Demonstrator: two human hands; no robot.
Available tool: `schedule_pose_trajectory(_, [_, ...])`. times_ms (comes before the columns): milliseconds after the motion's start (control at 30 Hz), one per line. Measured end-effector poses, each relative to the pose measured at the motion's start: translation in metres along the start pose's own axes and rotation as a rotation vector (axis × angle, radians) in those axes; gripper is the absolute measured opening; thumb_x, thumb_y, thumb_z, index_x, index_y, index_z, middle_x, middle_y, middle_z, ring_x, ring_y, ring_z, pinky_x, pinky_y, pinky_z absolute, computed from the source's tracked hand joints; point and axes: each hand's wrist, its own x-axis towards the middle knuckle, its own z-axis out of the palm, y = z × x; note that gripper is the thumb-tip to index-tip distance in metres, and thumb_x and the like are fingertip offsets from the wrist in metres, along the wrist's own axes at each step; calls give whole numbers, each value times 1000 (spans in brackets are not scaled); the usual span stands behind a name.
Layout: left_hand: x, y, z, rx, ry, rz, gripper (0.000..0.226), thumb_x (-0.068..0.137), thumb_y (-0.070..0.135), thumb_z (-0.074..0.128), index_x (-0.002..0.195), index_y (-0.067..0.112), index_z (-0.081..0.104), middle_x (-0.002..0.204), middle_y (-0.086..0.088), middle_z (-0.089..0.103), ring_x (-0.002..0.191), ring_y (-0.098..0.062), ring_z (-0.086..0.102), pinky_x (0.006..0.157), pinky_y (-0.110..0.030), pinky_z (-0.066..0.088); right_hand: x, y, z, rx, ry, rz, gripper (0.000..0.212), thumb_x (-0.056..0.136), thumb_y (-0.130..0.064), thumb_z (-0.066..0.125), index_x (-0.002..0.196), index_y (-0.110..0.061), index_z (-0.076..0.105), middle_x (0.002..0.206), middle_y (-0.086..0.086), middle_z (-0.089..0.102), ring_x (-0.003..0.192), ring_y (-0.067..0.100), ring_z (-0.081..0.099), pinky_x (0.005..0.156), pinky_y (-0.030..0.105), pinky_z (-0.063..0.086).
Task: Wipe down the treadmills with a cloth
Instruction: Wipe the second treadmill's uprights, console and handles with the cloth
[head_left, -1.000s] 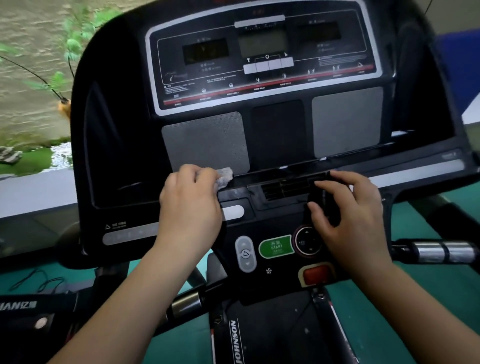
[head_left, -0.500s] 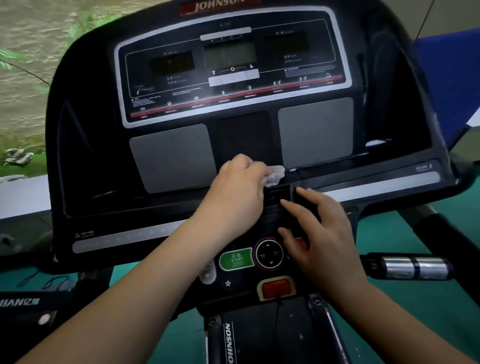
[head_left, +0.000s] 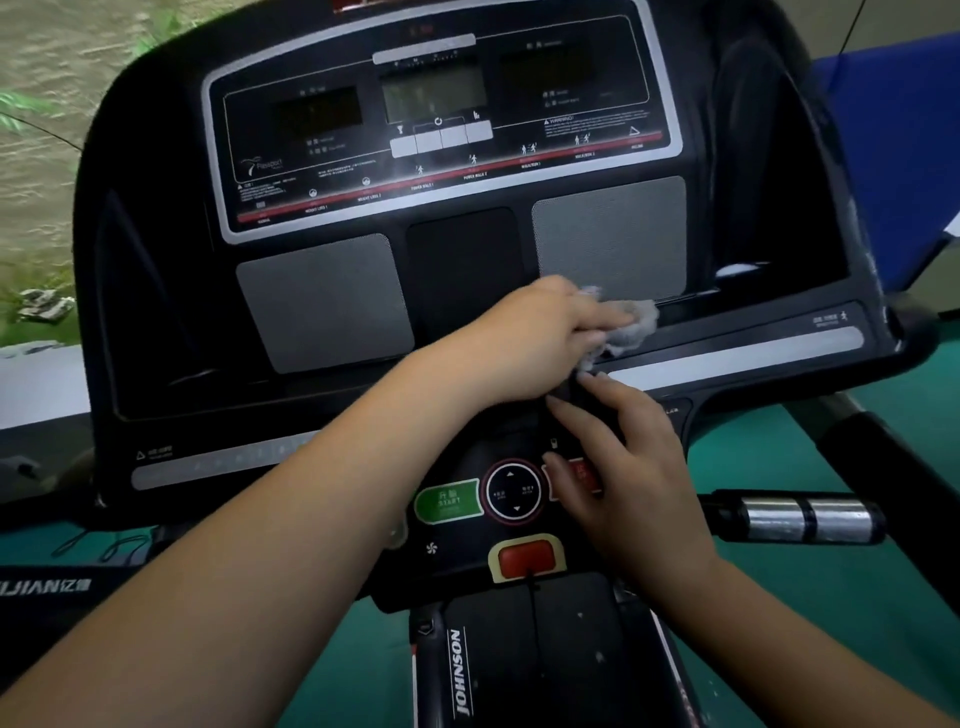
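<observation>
- The cloth (head_left: 626, 325) lies on the treadmill console (head_left: 156, 312) ledge, under the left hand (head_left: 540, 332), below the right speaker grille (head_left: 610, 234).
- The right hand (head_left: 628, 467) rests just below it, right of the round dial (head_left: 513, 491).
- The start button (head_left: 449, 501) sits left of the dial.

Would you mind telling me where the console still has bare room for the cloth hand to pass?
Free: the left grey mesh panel and the silver strip rightward. Crowded: the centre, where the left hand with the crumpled grey cloth crosses above the right hand by the green start button.
</observation>
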Motion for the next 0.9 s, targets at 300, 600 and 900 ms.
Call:
schedule_pose_trajectory(300, [-141, -94, -31, 62, 243, -326, 30, 94, 19, 55, 118, 34, 65, 115, -3, 58, 125, -15, 47, 94, -17, 28, -1, 0, 1, -4, 6, -10, 40, 87, -31, 60, 122, -13, 64, 132, 11, 52, 126, 27, 46, 106, 43, 40])
schedule_pose_trajectory(600, [-100, -63, -4, 125, 293, -279, 42, 87, 33, 39, 121, 29, 64, 116, -12, 55, 120, -32, 47, 99, -39, 40, -1, -1, 3, -11, 19, -15, 39, 87, -30, 62, 122, -12, 65, 131, 13, 53, 125, 28, 48, 105, 43, 41])
schedule_pose_trajectory(900, [-12, -12, 5, 46, 139, -72, 33, 98, 26, 47, 127, 34, 58, 120, -7, 53, 119, -21, 47, 96, -22, 33, -1, -1, 3, -15, 35, -9, 39, 84, -28, 65, 120, -13, 66, 129, 14, 55, 121, 31, 51, 101, 44, 43])
